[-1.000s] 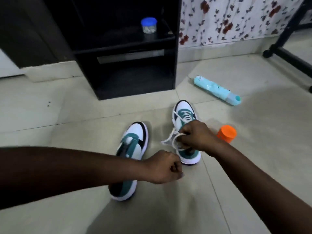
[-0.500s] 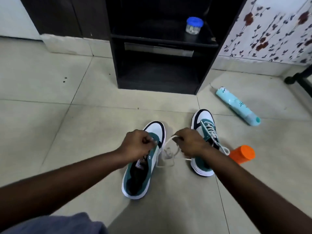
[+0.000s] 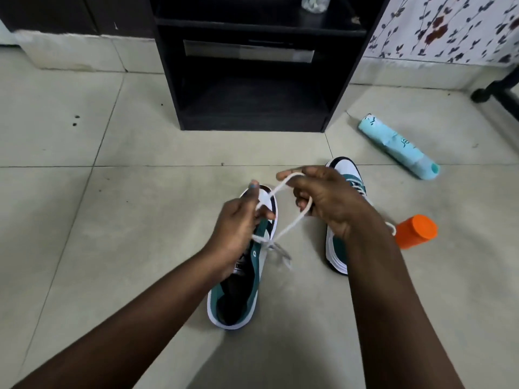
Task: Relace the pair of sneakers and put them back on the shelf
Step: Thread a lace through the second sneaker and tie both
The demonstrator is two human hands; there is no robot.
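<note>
The left hand (image 3: pixel 238 220) pinches a white shoelace (image 3: pixel 283 204) above the unlaced sneaker (image 3: pixel 241 276), which lies on the floor (image 3: pixel 84 220) just beneath it. The right hand (image 3: pixel 328 200) grips the same lace, looped between the two hands. Behind the right hand sits the laced sneaker (image 3: pixel 346 175). Lacing the second shoe appears to be starting; next, a lace tip likely needs finding and threading through a bottom eyelet. The black shelf (image 3: pixel 252 80) stands beyond, well apart.

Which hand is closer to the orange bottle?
Right. The right hand is just left of the orange bottle, above the laced sneaker. The left hand is farther away, over the other sneaker.
</note>
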